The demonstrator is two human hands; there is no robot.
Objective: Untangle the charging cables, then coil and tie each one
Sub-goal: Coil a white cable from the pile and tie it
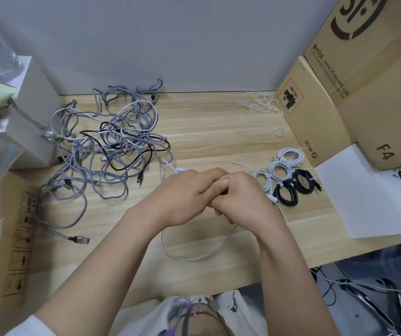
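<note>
white cable [189, 255]: loose loop on the wooden table [218, 132], hanging below both hands, ends running up into them
left hand [187, 195]: fingers curled, pressed against right hand at table centre; appears to pinch the white cable, contact hidden
right hand [240, 197]: fingers curled under, thumb on top touching left fingers; grip on cable hidden by knuckles
tangled cables [107, 141]: grey braided, white and black leads heaped at left rear of table, well apart from hands; one grey plug end [80, 239] trailing toward near left edge
coiled cables [286, 175]: three white and two black bundles, tied, grouped just right of right hand
cable ties [262, 105]: loose white pile at rear right, beside cardboard boxes [340, 93]
white sheet [364, 190]: flat at right, under the boxes' near corner
grey box [32, 112]: left edge, touching the tangle
</note>
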